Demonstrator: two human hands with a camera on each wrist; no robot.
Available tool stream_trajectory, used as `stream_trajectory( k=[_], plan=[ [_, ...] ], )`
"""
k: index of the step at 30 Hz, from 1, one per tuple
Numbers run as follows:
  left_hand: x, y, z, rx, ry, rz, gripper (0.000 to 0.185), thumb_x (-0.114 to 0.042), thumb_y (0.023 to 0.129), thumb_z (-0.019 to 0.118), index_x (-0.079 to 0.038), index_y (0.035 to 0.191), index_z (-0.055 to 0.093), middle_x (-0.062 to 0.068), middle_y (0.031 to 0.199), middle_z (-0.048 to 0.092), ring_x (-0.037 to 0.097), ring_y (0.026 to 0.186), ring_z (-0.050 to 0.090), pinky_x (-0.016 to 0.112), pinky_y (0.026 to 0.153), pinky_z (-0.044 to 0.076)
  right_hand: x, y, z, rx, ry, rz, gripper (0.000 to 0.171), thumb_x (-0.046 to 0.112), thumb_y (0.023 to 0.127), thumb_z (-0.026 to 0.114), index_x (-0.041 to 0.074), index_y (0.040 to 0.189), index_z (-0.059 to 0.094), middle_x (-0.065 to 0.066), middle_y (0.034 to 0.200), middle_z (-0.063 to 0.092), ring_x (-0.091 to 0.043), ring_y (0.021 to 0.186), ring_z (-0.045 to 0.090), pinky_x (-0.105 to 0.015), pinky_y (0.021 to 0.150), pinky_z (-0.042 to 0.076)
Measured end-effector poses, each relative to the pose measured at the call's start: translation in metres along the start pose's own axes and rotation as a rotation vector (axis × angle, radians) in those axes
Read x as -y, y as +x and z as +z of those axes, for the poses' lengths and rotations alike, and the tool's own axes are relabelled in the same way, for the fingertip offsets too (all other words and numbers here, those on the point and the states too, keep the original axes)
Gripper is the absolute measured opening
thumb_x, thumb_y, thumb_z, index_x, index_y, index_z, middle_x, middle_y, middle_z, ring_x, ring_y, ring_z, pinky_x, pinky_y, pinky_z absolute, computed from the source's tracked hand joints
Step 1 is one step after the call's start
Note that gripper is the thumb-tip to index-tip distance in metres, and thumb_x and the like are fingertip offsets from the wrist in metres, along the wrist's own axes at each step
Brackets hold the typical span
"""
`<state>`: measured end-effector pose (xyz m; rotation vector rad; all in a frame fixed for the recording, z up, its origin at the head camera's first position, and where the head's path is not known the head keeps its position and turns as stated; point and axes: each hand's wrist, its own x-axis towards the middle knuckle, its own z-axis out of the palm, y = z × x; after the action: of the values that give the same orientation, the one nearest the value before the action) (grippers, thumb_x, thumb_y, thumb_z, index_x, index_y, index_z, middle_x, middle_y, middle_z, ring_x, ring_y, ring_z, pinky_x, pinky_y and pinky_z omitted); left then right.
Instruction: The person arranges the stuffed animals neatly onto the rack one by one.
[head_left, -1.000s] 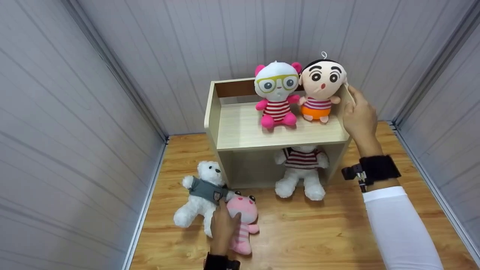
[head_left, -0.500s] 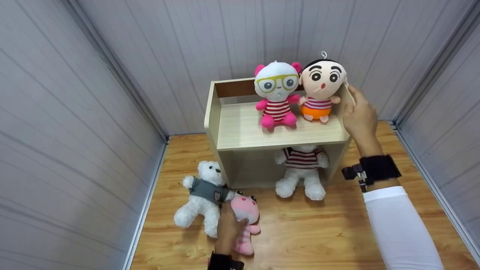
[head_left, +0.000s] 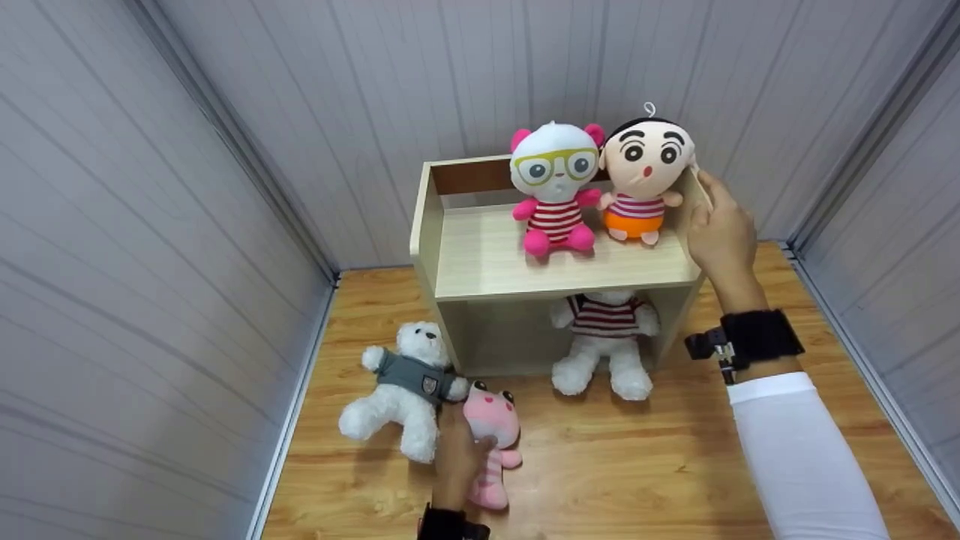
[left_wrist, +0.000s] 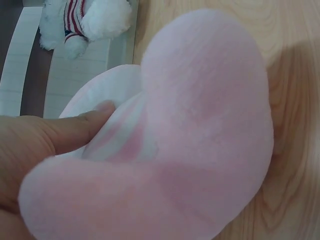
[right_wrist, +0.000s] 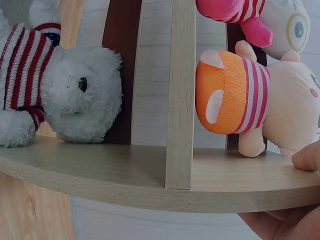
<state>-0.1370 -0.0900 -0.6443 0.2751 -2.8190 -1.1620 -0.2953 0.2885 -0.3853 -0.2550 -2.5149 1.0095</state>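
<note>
My left hand (head_left: 457,461) grips a pink frog plush (head_left: 493,420) lying on the floor in front of the shelf. In the left wrist view the thumb (left_wrist: 82,131) presses the frog's striped belly; the other fingers are hidden. Right beside this hand, a white teddy bear in a grey shirt (head_left: 411,375) leans near the shelf's left foot. My right hand (head_left: 724,236) holds the right side panel of the small wooden shelf (head_left: 480,281), thumb inside and fingers outside. Closest to it sits a boy doll in orange shorts (right_wrist: 220,95), its head by the thumb.
A panda plush with yellow glasses (head_left: 555,180) sits on the upper shelf left of the boy doll. Below, a white bear in a striped sweater (head_left: 604,319) sits in the lower compartment, legs over the front edge. Grey panel walls (head_left: 225,300) enclose the wooden floor (head_left: 637,465).
My left hand has moved slightly right and its thumb has come further onto the frog. The grey-shirted bear has tipped a little, legs shifting left and up. My right hand stays put.
</note>
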Motion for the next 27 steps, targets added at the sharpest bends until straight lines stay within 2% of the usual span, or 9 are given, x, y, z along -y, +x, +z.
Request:
stream_trajectory(
  k=[8,13,22,27],
  plan=[
    [0.0000,-0.0007,-0.0006,-0.006,0.047,0.000,0.086,-0.013,0.076,0.088,0.004,0.147,0.044,0.027,0.151,0.047,0.044,0.118,0.063,0.053,0.099,0.052,0.0005,0.0012,-0.0010,0.025,-0.013,0.023,0.052,0.019,0.105,0.039,0.022,0.157,0.041,-0.032,0.140,0.057,-0.058,0.110,0.059,-0.066,0.085,0.044],
    [-0.0005,-0.0011,-0.0016,0.013,0.105,-0.030,0.083,-0.019,0.076,0.089,0.003,0.144,0.048,0.026,0.148,0.050,0.045,0.112,0.065,0.055,0.095,0.053,0.0003,0.0013,-0.0003,0.036,-0.011,0.028,0.053,0.018,0.105,0.039,0.023,0.158,0.041,-0.031,0.141,0.057,-0.057,0.110,0.059,-0.066,0.086,0.044],
    [0.0016,-0.0057,-0.0056,0.011,0.125,0.027,0.066,-0.024,0.075,0.090,-0.001,0.130,0.061,0.022,0.125,0.067,0.042,0.100,0.069,0.054,0.087,0.054,0.0002,0.0013,-0.0005,0.045,-0.014,0.029,0.053,0.018,0.105,0.039,0.023,0.158,0.039,-0.031,0.142,0.056,-0.057,0.111,0.058,-0.066,0.086,0.045],
    [0.0005,-0.0061,-0.0089,0.033,0.146,0.031,0.043,-0.026,0.076,0.089,-0.004,0.108,0.071,0.014,0.100,0.075,0.033,0.087,0.071,0.049,0.076,0.055,0.0007,0.0007,-0.0005,0.028,-0.012,0.015,0.053,0.018,0.105,0.039,0.022,0.157,0.041,-0.031,0.141,0.056,-0.057,0.110,0.058,-0.066,0.083,0.044]
  ],
)
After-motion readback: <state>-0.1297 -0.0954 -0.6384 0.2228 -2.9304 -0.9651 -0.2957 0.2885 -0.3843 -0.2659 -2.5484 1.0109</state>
